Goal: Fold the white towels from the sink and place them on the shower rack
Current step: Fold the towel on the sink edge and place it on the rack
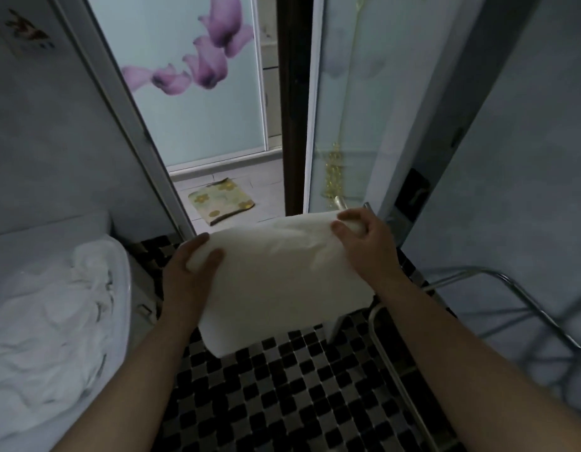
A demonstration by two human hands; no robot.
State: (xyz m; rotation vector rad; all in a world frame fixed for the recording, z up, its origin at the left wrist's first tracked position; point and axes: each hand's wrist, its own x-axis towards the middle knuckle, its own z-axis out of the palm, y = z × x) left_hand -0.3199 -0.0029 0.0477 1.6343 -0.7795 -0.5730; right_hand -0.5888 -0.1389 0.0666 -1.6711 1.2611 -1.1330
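A white towel is stretched in the air in front of me, above the checkered floor. My left hand grips its left top corner, fingers curled round the cloth. My right hand grips the right top corner. The towel's lower part hangs down and looks doubled over. At the left, the white sink holds a heap of crumpled white towels. The chrome shower rack juts from the wall at the right, below and right of my right hand, with nothing on its visible bars.
An open doorway lies ahead, with a dark door frame and a frosted glass panel with purple flowers. A yellow flowered mat lies on the floor beyond. The glass shower door stands at the right.
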